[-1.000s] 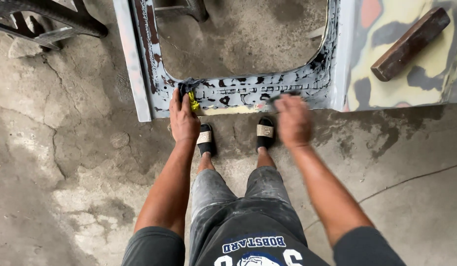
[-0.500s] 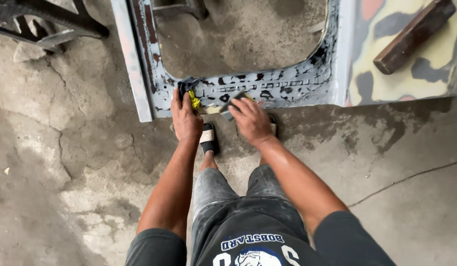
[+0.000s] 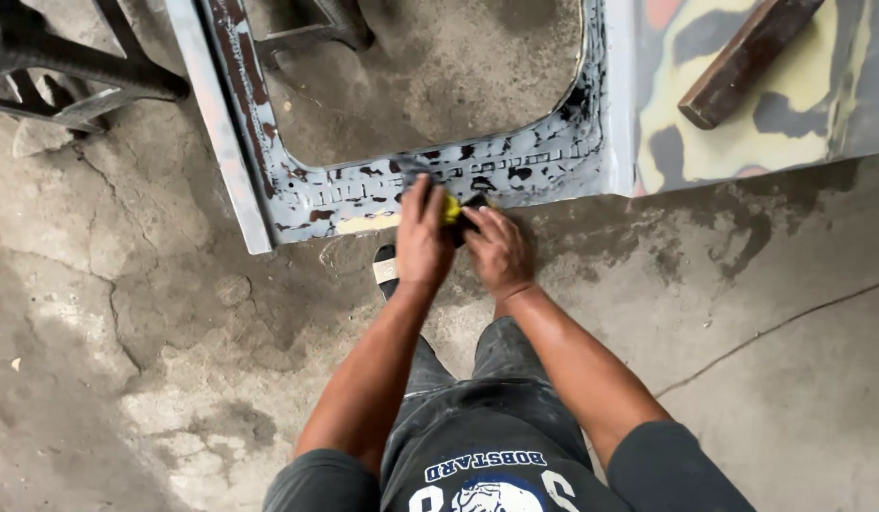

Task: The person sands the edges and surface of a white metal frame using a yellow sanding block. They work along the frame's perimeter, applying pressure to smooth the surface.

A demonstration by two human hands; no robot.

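A grey, paint-stripped car door panel [image 3: 515,166] lies flat on the concrete floor, with its window opening showing bare ground. My left hand [image 3: 422,232] presses a small yellow and black object [image 3: 453,208] against the panel's lower frame edge. My right hand [image 3: 496,248] meets it from the right, fingers curled on the same object. Both hands touch each other over the frame. What the object is cannot be made out.
A brown wooden block [image 3: 743,62] rests on the yellow and grey patched part of the panel at the upper right. A dark metal stand [image 3: 70,76] sits at the upper left. My sandalled foot [image 3: 386,270] is under my hands. The cracked floor [image 3: 155,332] is damp.
My right hand has come left from the frame's edge and joined my left hand on the yellow object. The view has shifted so the panel sits further right.
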